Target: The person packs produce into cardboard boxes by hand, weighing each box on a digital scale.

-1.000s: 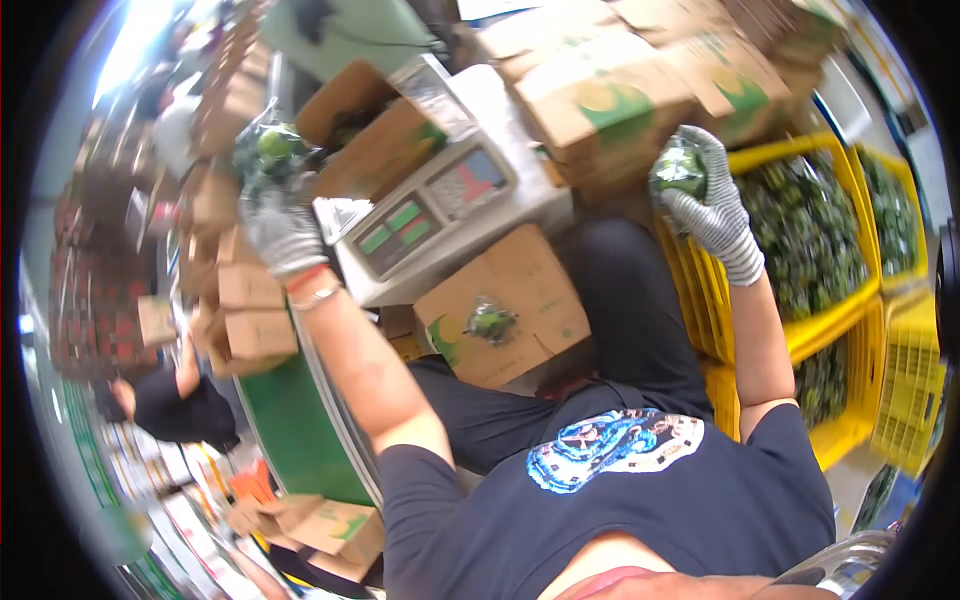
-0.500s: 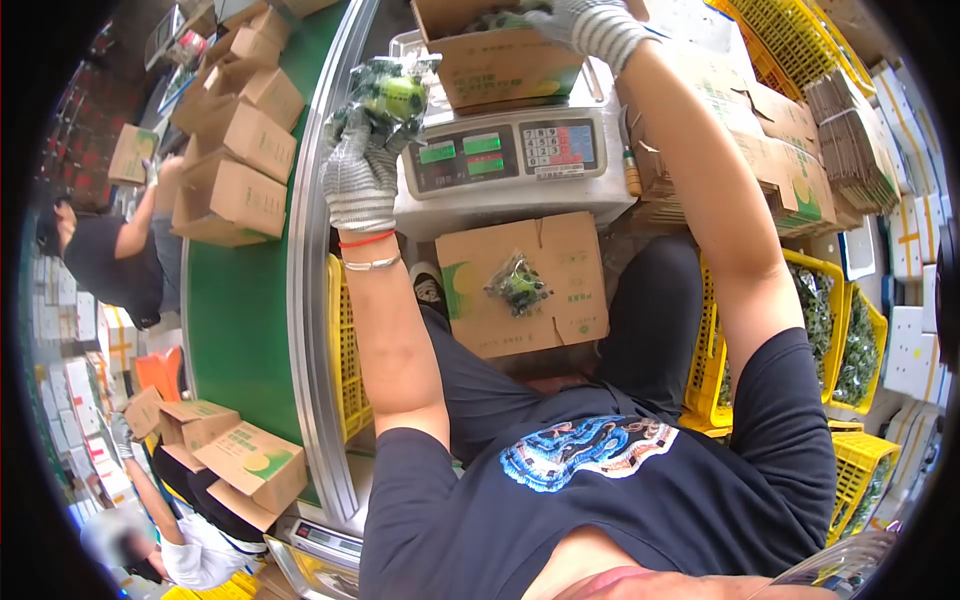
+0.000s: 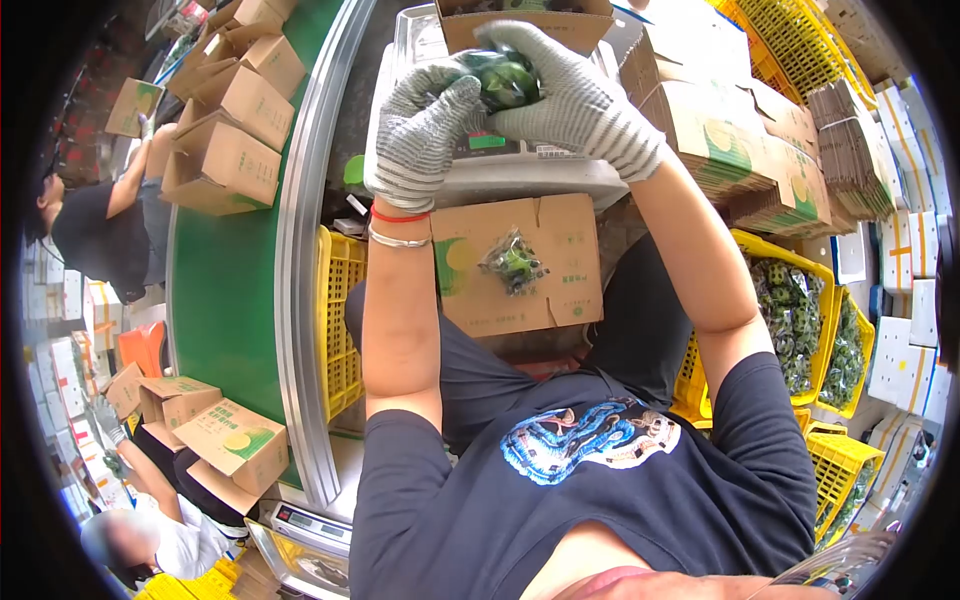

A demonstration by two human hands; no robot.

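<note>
A clear plastic bag of green fruit is between my gloved hands, above the front of the weighing scale. My left hand is closed on the bag's left side, thumb and fingers bent. My right hand wraps round its right side. Behind them an open carton sits on the scale, its contents mostly hidden. The scale's display is largely covered by my hands. Below, a similar bag lies on a closed carton near my legs.
A green conveyor belt with a metal rail runs along my left, bearing open cartons. Stacked flat cartons stand at right. Yellow crates of bagged produce sit beside me. Two co-workers are beyond the belt.
My right hand has come back from the open carton to the bag. My left hand has moved right with the bag, from beside the scale to in front of the carton.
</note>
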